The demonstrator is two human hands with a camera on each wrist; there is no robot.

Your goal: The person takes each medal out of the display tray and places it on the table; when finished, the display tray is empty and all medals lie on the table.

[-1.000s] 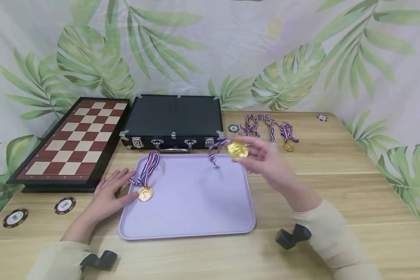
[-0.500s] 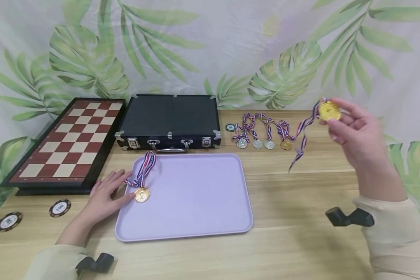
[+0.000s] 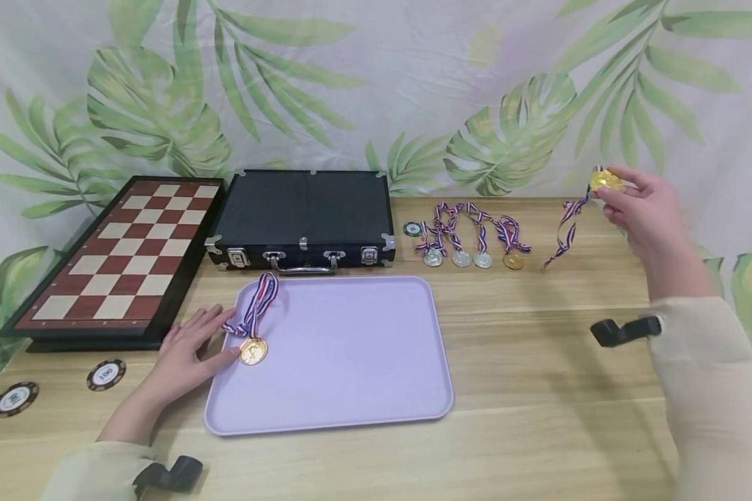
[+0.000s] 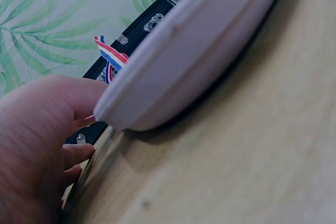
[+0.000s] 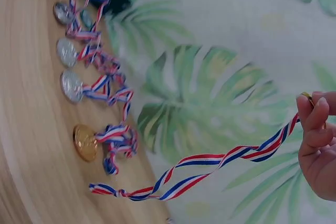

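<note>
My right hand (image 3: 648, 216) pinches a gold medal (image 3: 604, 181) between thumb and fingers, raised above the table's back right. Its red, white and blue ribbon (image 5: 210, 162) trails down toward the tabletop. My left hand (image 3: 188, 355) rests at the left edge of the lilac tray (image 3: 351, 348), fingers stretched out on the table and thumb at the rim. Right by that thumb, a second gold medal (image 3: 253, 351) lies on the tray with its ribbon (image 3: 262, 306) spread behind it. The left wrist view has the thumb (image 4: 79, 95) touching the tray's rim.
Behind the tray stands a black case (image 3: 307, 216), with a chessboard box (image 3: 125, 257) to its left. Right of the case lie several silver medals (image 3: 460, 258) and one gold medal (image 3: 513, 261) in a row. Poker chips (image 3: 106, 374) lie at the left.
My right hand has carried the gold medal from over the tray to the back right, its ribbon swinging along. The left hand has stayed at the tray's edge.
</note>
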